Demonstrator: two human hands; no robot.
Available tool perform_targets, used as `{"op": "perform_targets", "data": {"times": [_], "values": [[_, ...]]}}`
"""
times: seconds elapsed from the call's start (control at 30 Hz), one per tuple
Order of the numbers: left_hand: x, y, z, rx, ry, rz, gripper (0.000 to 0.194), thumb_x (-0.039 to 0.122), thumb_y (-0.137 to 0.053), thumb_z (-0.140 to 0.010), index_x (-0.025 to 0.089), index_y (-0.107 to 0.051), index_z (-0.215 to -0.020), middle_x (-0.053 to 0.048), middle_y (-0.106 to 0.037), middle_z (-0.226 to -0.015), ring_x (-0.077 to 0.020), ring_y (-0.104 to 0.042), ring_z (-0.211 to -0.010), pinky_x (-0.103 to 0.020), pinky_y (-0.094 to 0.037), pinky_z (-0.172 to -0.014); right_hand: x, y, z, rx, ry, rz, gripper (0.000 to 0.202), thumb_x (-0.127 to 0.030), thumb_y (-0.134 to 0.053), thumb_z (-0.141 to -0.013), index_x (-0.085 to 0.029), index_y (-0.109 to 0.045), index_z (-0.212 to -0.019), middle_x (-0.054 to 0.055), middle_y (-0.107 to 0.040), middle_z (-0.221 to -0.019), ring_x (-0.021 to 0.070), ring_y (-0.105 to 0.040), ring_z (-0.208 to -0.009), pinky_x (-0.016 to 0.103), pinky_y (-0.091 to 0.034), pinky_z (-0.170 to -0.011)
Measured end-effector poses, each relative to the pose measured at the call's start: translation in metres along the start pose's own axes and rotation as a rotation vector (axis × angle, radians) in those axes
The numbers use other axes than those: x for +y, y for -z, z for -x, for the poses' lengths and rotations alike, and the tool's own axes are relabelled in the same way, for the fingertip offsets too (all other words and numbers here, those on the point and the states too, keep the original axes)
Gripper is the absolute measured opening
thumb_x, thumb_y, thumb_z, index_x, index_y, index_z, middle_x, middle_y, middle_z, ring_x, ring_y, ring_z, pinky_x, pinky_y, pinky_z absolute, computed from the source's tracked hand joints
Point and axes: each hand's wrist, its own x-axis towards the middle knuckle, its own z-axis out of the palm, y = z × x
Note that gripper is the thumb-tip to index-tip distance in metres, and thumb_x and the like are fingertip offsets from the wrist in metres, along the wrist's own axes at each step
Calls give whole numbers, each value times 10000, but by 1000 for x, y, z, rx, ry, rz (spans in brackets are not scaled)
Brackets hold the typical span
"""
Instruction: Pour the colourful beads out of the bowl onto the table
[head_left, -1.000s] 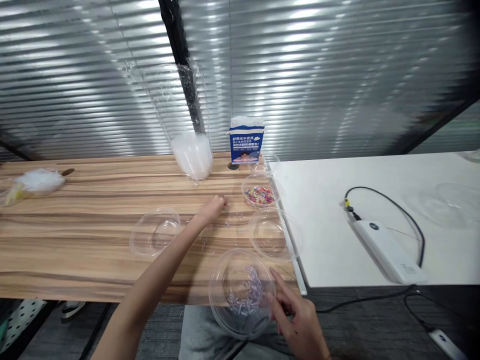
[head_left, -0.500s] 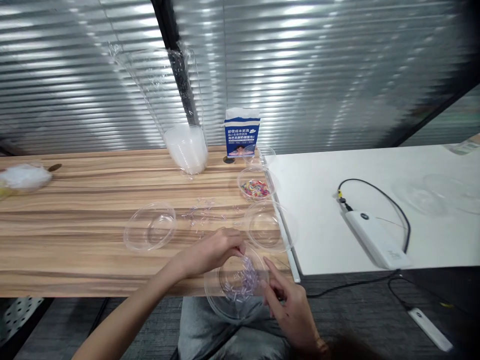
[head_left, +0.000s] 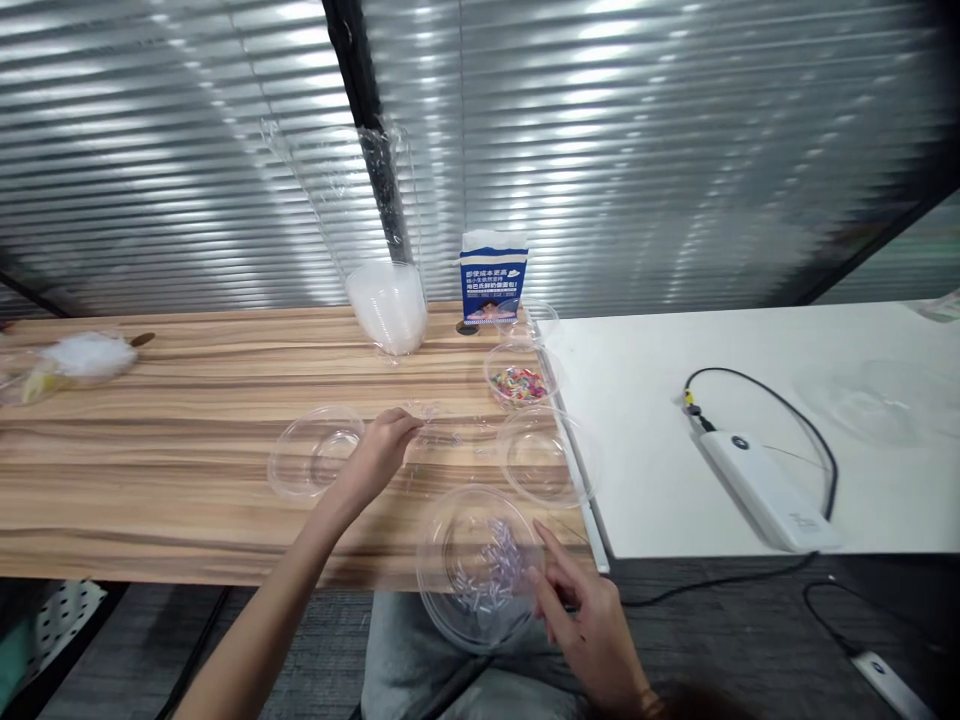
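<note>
My right hand (head_left: 581, 610) grips the right rim of a clear plastic bowl (head_left: 442, 560) at the table's front edge. Small pale purple tube pieces (head_left: 491, 570) lie in that bowl. My left hand (head_left: 384, 450) is over the wooden table, its fingers pinched together beside a few scattered clear pieces (head_left: 442, 437); whatever is between the fingertips is too small to make out. Just left of this hand is a clear bowl (head_left: 289, 455). Another clear bowl (head_left: 536, 455) sits behind the one I hold, and beyond it is a bowl with multicoloured pieces (head_left: 519, 384).
A bag of stacked white bowls (head_left: 390, 308) and a blue and white packet (head_left: 493, 282) stand at the back. Plastic bags (head_left: 86, 355) lie at far left. On the white table (head_left: 622, 400) are a white power bank (head_left: 765, 490), its black cable and clear lids.
My left hand has moved from above the bowl of purple pieces back and left to the scattered pieces on the table. My right hand stays at the bowl's rim. The view has shifted slightly.
</note>
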Motion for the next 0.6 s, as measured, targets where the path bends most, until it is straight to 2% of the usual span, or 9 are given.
{"op": "perform_targets", "data": {"times": [0.17,0.33,0.53,0.6], "values": [[-34,-26,-39,-141,105,-121,290,45,-410,-840,129,-667,-945,-123,-631,-949,-213,-581,-917,-322,-452,-825,8,-9,7,65,-25,-20,528,-404,-453,-908,-85,-527,-1323,-49,-441,-483,80,-350,-377,175,-361,-382],[-54,-41,-75,-192,152,-82,262,21,-450,-747,114,-685,-814,-102,-668,-837,-184,-598,-816,-291,-452,-814,9,-10,13,120,-45,-38,542,-428,-462,-900,-79,-544,-1307,-50,-421,-477,78,-344,-379,170,-362,-381],[-60,-52,-85,-220,146,-28,265,-1,-471,-651,94,-699,-749,-88,-698,-781,-175,-619,-754,-250,-459,-739,13,-2,15,155,-49,-46,529,-423,-493,-883,-99,-562,-1295,-43,-451,-479,77,-372,-367,157,-372,-368],[-61,-54,-86,-221,150,-18,265,-6,-471,-638,90,-696,-739,-85,-697,-768,-175,-618,-745,-249,-458,-730,13,1,13,101,-14,-39,524,-397,-495,-888,-93,-545,-1312,-38,-471,-482,78,-389,-371,155,-386,-378]]}}
